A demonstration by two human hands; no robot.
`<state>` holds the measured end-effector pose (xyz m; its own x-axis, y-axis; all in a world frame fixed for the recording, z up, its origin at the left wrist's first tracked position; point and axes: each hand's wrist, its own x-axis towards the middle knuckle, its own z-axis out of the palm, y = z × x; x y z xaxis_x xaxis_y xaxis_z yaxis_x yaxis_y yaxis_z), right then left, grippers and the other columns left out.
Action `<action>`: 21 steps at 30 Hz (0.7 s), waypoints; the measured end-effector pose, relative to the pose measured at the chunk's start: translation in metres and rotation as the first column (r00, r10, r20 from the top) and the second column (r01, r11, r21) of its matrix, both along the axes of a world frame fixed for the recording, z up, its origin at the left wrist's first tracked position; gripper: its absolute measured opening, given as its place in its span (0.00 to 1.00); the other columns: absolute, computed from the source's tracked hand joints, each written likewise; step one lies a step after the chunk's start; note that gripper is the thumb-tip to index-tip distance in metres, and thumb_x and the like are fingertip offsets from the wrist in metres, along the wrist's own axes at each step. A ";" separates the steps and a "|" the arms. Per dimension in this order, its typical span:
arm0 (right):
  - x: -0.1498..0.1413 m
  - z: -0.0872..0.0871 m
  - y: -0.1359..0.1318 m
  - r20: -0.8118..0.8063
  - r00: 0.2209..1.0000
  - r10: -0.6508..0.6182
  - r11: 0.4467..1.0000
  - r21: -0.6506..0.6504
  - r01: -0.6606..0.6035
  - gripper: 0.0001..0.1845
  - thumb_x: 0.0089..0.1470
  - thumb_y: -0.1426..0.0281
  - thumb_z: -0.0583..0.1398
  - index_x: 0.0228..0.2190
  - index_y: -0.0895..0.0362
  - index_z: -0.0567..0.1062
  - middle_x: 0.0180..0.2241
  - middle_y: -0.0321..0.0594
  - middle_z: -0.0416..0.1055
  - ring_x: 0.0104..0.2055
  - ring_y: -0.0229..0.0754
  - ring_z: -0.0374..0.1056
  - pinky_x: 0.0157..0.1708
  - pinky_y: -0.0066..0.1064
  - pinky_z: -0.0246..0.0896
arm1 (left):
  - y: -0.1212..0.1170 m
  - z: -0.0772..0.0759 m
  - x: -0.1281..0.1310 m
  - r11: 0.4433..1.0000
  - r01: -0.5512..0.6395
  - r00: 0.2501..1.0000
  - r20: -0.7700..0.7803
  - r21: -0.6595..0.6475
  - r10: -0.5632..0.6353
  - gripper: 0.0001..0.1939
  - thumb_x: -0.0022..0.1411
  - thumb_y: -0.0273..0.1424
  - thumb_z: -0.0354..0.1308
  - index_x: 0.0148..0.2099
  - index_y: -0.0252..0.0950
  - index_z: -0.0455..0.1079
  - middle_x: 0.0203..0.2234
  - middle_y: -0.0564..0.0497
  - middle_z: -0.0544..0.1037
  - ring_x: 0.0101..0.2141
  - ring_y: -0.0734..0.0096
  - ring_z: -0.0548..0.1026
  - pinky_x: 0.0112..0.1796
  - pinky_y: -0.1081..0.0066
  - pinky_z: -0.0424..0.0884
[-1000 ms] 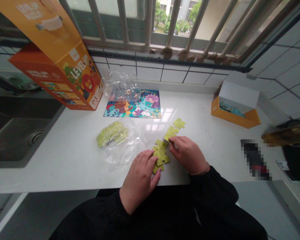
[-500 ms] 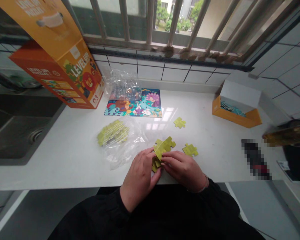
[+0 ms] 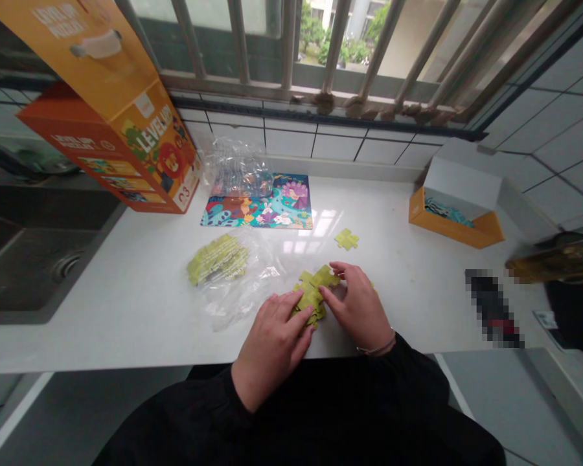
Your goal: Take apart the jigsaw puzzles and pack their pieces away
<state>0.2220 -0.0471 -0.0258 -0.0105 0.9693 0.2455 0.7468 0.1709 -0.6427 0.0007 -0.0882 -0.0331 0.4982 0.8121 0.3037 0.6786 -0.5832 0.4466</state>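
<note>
A small pile of yellow-green jigsaw puzzle pieces [image 3: 309, 294] lies on the white counter in front of me. My left hand [image 3: 276, 333] curls over its near left side, fingers on the pieces and thumb along the near edge. On the right, my right hand [image 3: 357, 303] pinches the top puzzle piece [image 3: 326, 276] between thumb and fingers. Beyond the hands sits a loose piece [image 3: 346, 239]. Another is mostly covered by my right hand. More pieces fill a clear plastic bag [image 3: 243, 291] to the left.
A colourful picture sheet [image 3: 286, 210] lies at the back, partly under crumpled clear plastic [image 3: 238, 168]. An orange puzzle box [image 3: 140, 149] stands at back left beside the sink [image 3: 34, 259]. An open small box [image 3: 454, 223] with teal pieces is at right, near a blurred dark object [image 3: 494, 307].
My right hand has shifted up and right, its thumb and fingers now spread around the top piece. That piece has turned and lowered onto the pile; my left fingers have slid over the pieces.
</note>
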 end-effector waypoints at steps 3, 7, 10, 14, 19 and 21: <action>-0.004 0.006 -0.001 -0.283 0.958 -0.056 0.997 -0.072 0.037 0.16 0.66 0.64 0.65 0.53 0.53 0.75 0.43 0.44 0.78 0.44 0.48 0.77 0.43 0.42 0.79 | 0.000 0.000 0.000 1.000 0.003 1.000 0.000 -0.003 -0.003 0.17 0.73 0.30 0.62 0.62 0.40 0.76 0.65 0.37 0.75 0.62 0.45 0.75 0.65 0.37 0.72; -0.010 0.012 -0.006 -0.444 0.894 -0.048 0.996 0.051 0.079 0.07 0.68 0.64 0.65 0.45 0.51 0.76 0.41 0.41 0.77 0.41 0.44 0.78 0.43 0.40 0.80 | -0.001 0.000 0.000 1.000 -0.003 1.000 0.004 -0.003 0.003 0.17 0.73 0.29 0.62 0.62 0.39 0.75 0.65 0.37 0.74 0.61 0.45 0.75 0.64 0.37 0.72; -0.012 0.014 -0.007 -0.487 0.863 -0.133 0.965 0.134 0.225 0.08 0.68 0.62 0.65 0.45 0.51 0.74 0.42 0.42 0.76 0.41 0.45 0.78 0.44 0.42 0.81 | -0.002 -0.001 0.000 1.000 -0.008 1.000 0.023 -0.010 0.009 0.18 0.73 0.30 0.62 0.62 0.40 0.74 0.65 0.37 0.74 0.61 0.44 0.75 0.64 0.37 0.73; -0.009 0.011 -0.004 -0.534 0.838 -0.115 0.992 -0.105 0.069 0.13 0.65 0.60 0.66 0.48 0.51 0.73 0.38 0.39 0.77 0.37 0.45 0.79 0.37 0.40 0.81 | -0.003 -0.003 0.000 0.998 -0.052 0.993 0.107 -0.027 0.055 0.24 0.72 0.30 0.64 0.66 0.39 0.66 0.65 0.34 0.72 0.64 0.44 0.73 0.63 0.40 0.75; -0.013 0.003 -0.008 -0.117 0.993 -0.016 0.991 -0.130 0.000 0.12 0.64 0.65 0.65 0.49 0.54 0.78 0.46 0.48 0.79 0.43 0.51 0.78 0.46 0.48 0.78 | -0.005 -0.007 -0.001 0.995 -0.089 0.982 0.164 -0.036 0.094 0.31 0.71 0.31 0.67 0.70 0.39 0.59 0.65 0.34 0.72 0.65 0.45 0.73 0.63 0.42 0.75; -0.018 0.002 -0.013 0.026 1.000 -0.010 0.998 -0.067 0.012 0.15 0.65 0.66 0.64 0.52 0.55 0.77 0.49 0.51 0.78 0.49 0.56 0.76 0.53 0.53 0.75 | -0.005 -0.009 -0.001 0.993 -0.111 0.977 0.182 -0.030 0.115 0.35 0.71 0.32 0.68 0.72 0.40 0.57 0.66 0.34 0.71 0.66 0.44 0.73 0.64 0.42 0.75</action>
<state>0.2043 -0.0604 -0.0240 -0.0050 0.9838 0.1793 0.7645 0.1194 -0.6334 -0.0005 -0.0933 -0.0417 0.3402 0.8668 0.3646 0.6453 -0.4972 0.5800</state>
